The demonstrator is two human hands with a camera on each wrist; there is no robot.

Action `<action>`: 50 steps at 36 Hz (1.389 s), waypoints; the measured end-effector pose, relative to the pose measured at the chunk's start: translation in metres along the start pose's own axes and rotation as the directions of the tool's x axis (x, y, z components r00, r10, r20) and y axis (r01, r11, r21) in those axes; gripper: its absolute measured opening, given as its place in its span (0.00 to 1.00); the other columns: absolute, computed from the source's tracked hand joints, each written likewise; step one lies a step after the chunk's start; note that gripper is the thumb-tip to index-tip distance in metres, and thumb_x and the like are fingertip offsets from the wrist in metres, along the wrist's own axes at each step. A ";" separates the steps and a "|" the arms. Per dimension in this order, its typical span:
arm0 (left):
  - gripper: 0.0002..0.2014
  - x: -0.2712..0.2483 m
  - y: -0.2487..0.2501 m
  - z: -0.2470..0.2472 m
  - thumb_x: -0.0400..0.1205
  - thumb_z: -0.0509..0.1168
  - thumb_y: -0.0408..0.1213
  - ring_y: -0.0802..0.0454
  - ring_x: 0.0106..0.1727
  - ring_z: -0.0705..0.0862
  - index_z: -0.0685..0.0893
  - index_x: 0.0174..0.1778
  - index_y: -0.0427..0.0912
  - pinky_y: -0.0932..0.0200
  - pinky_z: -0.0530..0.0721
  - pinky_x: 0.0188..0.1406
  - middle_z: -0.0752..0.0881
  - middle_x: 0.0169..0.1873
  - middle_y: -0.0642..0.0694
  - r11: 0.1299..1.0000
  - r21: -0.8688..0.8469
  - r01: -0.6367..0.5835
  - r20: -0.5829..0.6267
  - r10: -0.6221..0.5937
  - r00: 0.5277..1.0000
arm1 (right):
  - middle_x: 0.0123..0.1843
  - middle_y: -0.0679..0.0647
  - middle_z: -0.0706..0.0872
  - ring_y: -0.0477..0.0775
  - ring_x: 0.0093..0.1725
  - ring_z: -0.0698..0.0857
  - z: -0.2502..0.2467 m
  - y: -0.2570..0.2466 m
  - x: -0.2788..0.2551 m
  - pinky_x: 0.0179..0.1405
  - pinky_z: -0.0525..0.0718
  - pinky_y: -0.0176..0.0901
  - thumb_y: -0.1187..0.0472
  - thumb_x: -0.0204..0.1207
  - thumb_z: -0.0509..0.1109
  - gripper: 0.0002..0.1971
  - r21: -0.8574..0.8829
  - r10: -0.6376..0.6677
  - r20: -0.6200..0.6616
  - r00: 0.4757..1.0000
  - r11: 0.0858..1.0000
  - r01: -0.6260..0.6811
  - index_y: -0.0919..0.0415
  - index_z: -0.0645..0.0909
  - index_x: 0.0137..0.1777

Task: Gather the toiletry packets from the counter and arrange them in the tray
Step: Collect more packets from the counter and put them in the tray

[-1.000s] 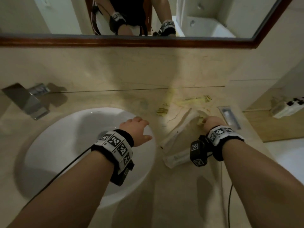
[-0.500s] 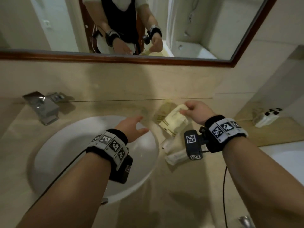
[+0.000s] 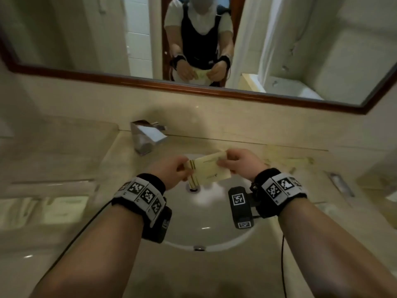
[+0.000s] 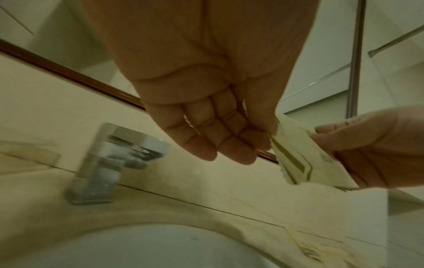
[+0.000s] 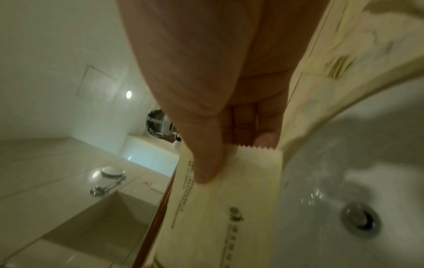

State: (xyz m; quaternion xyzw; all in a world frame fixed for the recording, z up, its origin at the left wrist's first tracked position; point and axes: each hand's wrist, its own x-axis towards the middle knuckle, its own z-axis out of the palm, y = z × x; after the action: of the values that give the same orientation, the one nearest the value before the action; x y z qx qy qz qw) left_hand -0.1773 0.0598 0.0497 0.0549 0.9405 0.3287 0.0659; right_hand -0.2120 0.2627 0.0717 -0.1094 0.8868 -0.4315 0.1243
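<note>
Both hands hold a pale yellow toiletry packet with gold stripes level above the sink; a second packet seems to lie behind it. My left hand pinches the striped end between thumb and fingers. At the other end, my right hand clamps the serrated edge, its thumb pressed on the packet. More packets lie on the counter at the right, also seen blurred in the right wrist view as packets. A blurred clear tray with pale packets in it sits at the left.
A white sink with its drain lies directly under the hands. A chrome faucet stands behind it to the left. The framed mirror rises above the beige counter. A small metal piece lies far right.
My right hand lifted the packets off the right counter and carried them left over the sink. My left hand rose from the basin and took the other end. The view swung left.
</note>
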 end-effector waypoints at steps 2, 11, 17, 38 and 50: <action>0.15 -0.013 -0.024 -0.020 0.81 0.63 0.39 0.52 0.39 0.82 0.72 0.29 0.56 0.60 0.75 0.41 0.80 0.29 0.58 0.999 -0.005 0.033 -0.023 -0.033 0.999 | 0.30 0.45 0.79 0.41 0.30 0.77 0.026 -0.017 0.007 0.24 0.75 0.22 0.62 0.78 0.69 0.13 0.008 -0.006 0.060 0.998 1.000 0.006 0.52 0.76 0.32; 0.18 -0.070 -0.113 -0.098 0.81 0.65 0.39 0.52 0.42 0.84 0.77 0.67 0.48 0.55 0.82 0.50 0.81 0.31 0.55 0.987 -0.010 0.160 -0.093 -0.160 0.983 | 0.36 0.50 0.84 0.48 0.35 0.83 0.139 -0.083 0.040 0.39 0.85 0.38 0.63 0.77 0.70 0.07 0.058 -0.015 0.236 0.972 0.998 0.001 0.52 0.81 0.38; 0.19 -0.098 -0.164 -0.137 0.81 0.65 0.42 0.55 0.45 0.79 0.76 0.69 0.54 0.63 0.73 0.47 0.80 0.40 0.53 0.975 0.110 0.191 -0.092 -0.182 0.979 | 0.39 0.50 0.86 0.46 0.36 0.86 0.201 -0.117 0.046 0.35 0.87 0.29 0.62 0.78 0.69 0.02 0.047 -0.014 0.305 0.952 0.999 -0.001 0.59 0.82 0.48; 0.51 -0.106 -0.268 -0.111 0.72 0.72 0.51 0.44 0.79 0.62 0.44 0.82 0.51 0.48 0.62 0.78 0.60 0.80 0.47 0.704 0.709 0.038 0.234 -0.285 0.929 | 0.51 0.52 0.86 0.49 0.47 0.79 0.334 -0.128 0.063 0.46 0.72 0.36 0.56 0.75 0.70 0.12 -0.344 0.138 0.216 0.967 0.937 -0.057 0.53 0.83 0.58; 0.41 -0.101 -0.275 -0.102 0.76 0.67 0.46 0.42 0.78 0.64 0.51 0.81 0.47 0.48 0.60 0.78 0.64 0.77 0.43 0.702 0.712 0.014 0.236 -0.258 0.937 | 0.65 0.48 0.78 0.55 0.67 0.68 0.334 -0.135 0.056 0.68 0.61 0.56 0.38 0.67 0.70 0.24 -0.639 -0.122 0.370 0.921 0.686 0.347 0.48 0.74 0.59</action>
State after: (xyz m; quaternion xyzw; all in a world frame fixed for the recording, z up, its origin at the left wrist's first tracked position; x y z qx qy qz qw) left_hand -0.1108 -0.2316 -0.0341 0.0575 0.9723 -0.0712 0.2152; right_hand -0.1480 -0.0824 -0.0275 -0.3254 0.9319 -0.0584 0.1493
